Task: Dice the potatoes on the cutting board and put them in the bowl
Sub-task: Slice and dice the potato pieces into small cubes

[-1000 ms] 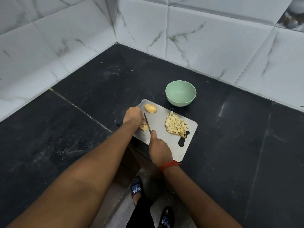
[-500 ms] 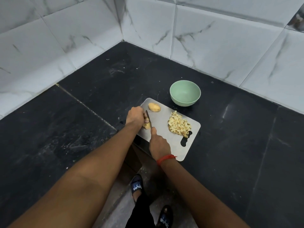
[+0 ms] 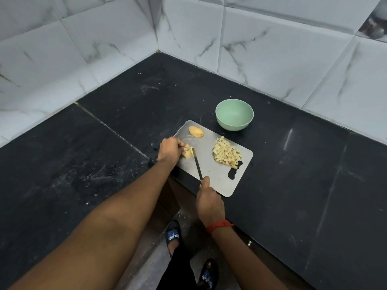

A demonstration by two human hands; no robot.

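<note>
Head view. A grey cutting board (image 3: 211, 164) lies on the black counter (image 3: 293, 185), its near corner at the counter's front edge. The left hand (image 3: 170, 148), at the board's left edge, curls its fingers round a potato piece (image 3: 187, 152) and holds it down on the board. The right hand (image 3: 208, 203), at the board's near edge, grips the handle of a knife (image 3: 196, 164). The blade runs across the board, its tip just beside the held piece. A second potato piece (image 3: 196, 131) lies near the board's far left corner. A heap of diced potato (image 3: 226, 152) sits by the right edge, beside the handle cut-out. A green bowl (image 3: 232, 126) stands on the counter just beyond the board's far edge. A red thread (image 3: 218, 225) circles the right wrist.
</note>
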